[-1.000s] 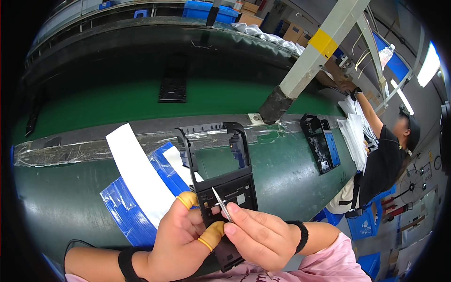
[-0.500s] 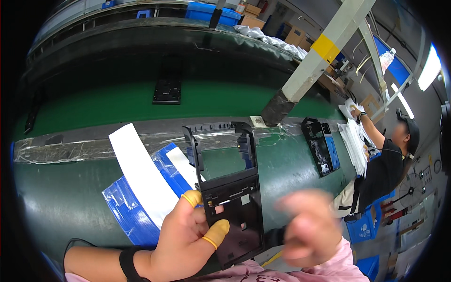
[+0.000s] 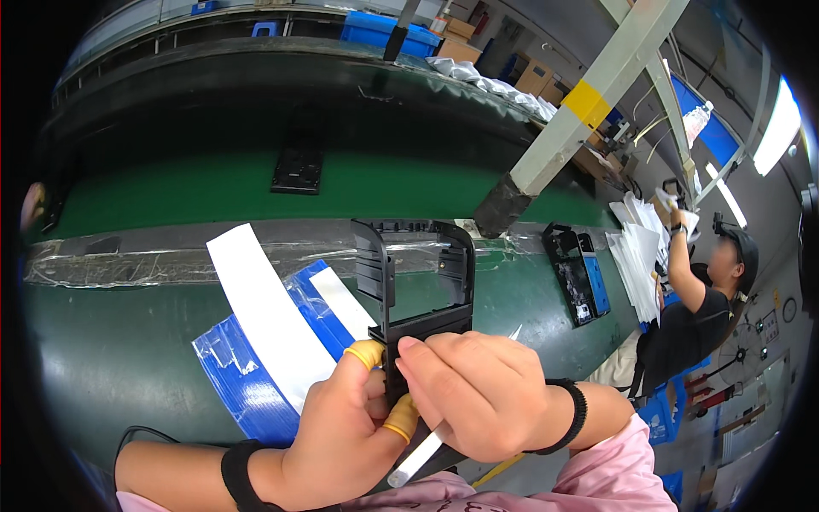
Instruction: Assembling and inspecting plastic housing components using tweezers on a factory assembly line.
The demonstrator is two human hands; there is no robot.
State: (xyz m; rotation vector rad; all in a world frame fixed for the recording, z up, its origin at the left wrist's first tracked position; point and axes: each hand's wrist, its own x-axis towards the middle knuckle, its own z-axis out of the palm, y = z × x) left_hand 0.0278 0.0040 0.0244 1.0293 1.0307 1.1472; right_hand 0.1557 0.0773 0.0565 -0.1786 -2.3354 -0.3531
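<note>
A black plastic frame part (image 3: pixel 415 277) stands upright, turned edge-on, over the green belt. My left hand (image 3: pixel 345 427) grips its lower end; yellow finger cots cover the thumb and a finger. My right hand (image 3: pixel 482 394) presses its fingers on the same lower end from the right and holds a thin white strip (image 3: pixel 420 456) that pokes out below the fist. Both wrists wear black bands.
A white paper strip (image 3: pixel 264 311) lies across blue film sheets (image 3: pixel 243 375) on the green conveyor (image 3: pixel 111 341). More black frame parts (image 3: pixel 297 166) (image 3: pixel 573 271) lie on the belts. A grey post with a yellow band (image 3: pixel 580 107) slants up. A person in black (image 3: pixel 695 316) works at right.
The black frame has been turned from flat-facing to edge-on and raised. My right hand left it, blurred at the lower right, and has come back onto its lower end.
</note>
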